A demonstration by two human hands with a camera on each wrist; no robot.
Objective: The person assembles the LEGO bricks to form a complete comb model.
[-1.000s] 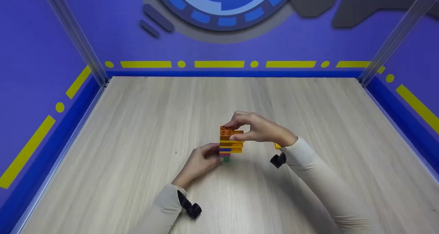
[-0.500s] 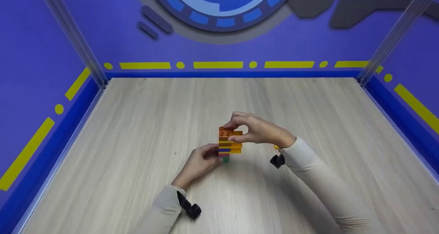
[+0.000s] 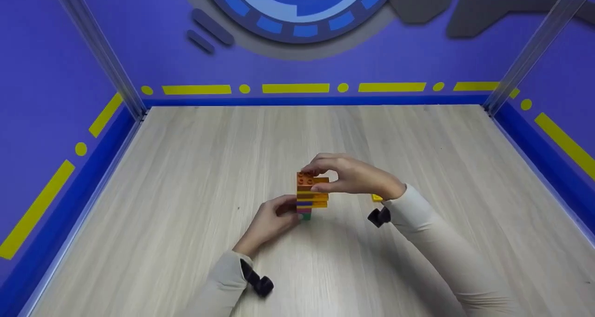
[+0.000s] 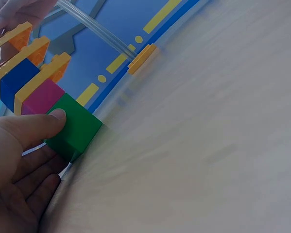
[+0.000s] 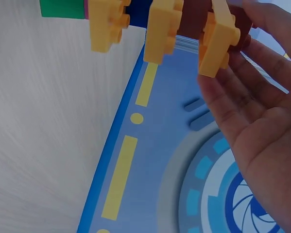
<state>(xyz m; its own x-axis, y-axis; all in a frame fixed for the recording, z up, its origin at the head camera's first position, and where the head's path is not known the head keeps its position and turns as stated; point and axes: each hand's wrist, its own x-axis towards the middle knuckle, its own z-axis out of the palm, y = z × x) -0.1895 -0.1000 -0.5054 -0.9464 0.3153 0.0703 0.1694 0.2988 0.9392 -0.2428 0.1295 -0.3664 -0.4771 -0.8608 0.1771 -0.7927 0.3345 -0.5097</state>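
A tower of toy building bricks (image 3: 304,205) stands upright near the middle of the table. Its base is a green brick (image 4: 79,127), with a magenta brick (image 4: 43,95) above it. Higher up come a blue brick (image 4: 19,80) and brown bricks, with thin yellow-orange plates (image 5: 160,31) between them jutting out to the right. My left hand (image 3: 271,221) grips the base, thumb on the green brick and the other fingers partly hidden behind. At the top, my right hand (image 3: 355,175) holds the brown top brick (image 3: 304,179) between thumb and fingers.
A loose yellow-orange piece (image 4: 142,58) lies on the wooden table (image 3: 209,168), partly hidden by the right wrist in the head view. Purple-blue panels (image 3: 116,52) close off the back and both sides. Each wrist carries a small black camera (image 3: 264,287).
Both hands keep their hold and the tower stays in place. My right wrist has shifted very slightly, and more of the loose yellow-orange piece shows than half a second ago.
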